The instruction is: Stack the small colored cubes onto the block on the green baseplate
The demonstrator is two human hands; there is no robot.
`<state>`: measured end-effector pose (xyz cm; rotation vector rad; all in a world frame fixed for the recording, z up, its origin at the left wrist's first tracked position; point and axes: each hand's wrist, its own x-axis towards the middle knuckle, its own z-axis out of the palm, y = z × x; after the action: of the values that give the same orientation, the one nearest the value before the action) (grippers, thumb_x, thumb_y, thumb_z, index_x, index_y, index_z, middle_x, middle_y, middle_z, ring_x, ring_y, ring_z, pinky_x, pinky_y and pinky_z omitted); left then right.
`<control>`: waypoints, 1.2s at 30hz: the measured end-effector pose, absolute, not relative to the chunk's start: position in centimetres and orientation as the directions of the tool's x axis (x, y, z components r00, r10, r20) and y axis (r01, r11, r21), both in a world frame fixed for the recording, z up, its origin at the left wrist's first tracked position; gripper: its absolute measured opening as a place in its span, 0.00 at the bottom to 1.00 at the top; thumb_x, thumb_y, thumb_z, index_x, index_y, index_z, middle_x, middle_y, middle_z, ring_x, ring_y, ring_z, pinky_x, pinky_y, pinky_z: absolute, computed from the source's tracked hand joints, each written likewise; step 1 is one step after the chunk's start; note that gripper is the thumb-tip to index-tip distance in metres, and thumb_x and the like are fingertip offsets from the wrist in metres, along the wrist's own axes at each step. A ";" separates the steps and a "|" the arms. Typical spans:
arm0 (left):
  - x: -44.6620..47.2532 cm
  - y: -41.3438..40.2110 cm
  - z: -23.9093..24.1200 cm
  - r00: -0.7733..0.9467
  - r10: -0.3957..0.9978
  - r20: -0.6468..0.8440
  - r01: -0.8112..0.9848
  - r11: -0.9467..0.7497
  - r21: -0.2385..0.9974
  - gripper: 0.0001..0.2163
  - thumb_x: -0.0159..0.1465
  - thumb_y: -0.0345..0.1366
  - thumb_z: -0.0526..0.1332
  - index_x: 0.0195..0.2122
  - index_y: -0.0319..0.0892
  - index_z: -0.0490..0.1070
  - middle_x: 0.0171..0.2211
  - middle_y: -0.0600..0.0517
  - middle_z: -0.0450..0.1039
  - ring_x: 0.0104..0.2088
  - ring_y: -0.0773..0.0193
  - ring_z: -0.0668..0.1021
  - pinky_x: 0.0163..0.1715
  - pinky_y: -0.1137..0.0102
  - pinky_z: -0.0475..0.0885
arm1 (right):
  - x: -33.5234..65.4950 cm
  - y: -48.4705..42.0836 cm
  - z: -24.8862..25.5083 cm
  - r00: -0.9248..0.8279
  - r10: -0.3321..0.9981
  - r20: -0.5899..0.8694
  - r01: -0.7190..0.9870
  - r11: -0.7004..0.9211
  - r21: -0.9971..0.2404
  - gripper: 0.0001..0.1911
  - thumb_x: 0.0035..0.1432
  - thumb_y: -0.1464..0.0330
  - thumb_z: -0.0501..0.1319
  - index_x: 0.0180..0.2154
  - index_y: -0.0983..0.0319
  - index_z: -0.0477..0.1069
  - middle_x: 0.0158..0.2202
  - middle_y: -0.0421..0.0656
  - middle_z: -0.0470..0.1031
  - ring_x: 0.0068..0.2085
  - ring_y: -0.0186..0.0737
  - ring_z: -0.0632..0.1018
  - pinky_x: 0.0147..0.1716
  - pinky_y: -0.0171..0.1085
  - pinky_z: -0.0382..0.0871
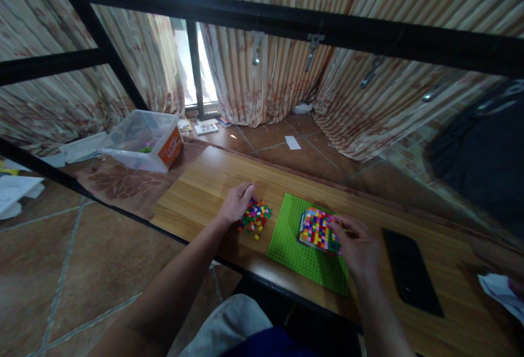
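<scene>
On the wooden table lies a green studded baseplate, with a block of multicoloured toy bricks built up on it. My right hand reaches over the block's right side, fingertips pinched together at its top surface. Whatever those fingers hold is too small to make out. To the left of the baseplate is a loose pile of small coloured bricks. My left hand rests at the pile's left edge, its fingers curled together. I cannot see what is in them.
A black phone lies on the table right of the baseplate. White paper is at the far right. On the floor stands a clear plastic bin with an orange label. A black metal bar crosses above, before curtains.
</scene>
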<state>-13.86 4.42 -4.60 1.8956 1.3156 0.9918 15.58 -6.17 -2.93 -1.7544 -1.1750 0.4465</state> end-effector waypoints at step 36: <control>-13.9 4.4 -4.7 0.243 0.947 0.209 0.480 -0.305 0.823 0.20 0.69 0.46 0.45 0.31 0.43 0.73 0.33 0.50 0.79 0.40 0.62 0.79 0.46 0.69 0.70 | 15.7 -4.9 -4.4 0.550 0.831 0.083 0.404 -0.178 -0.897 0.22 0.50 0.52 0.63 0.35 0.63 0.79 0.36 0.46 0.80 0.39 0.45 0.78 0.43 0.43 0.70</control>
<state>-13.87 4.35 -4.69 1.8932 1.3012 0.9595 15.65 -4.85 -4.44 -1.7903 -1.0223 0.5361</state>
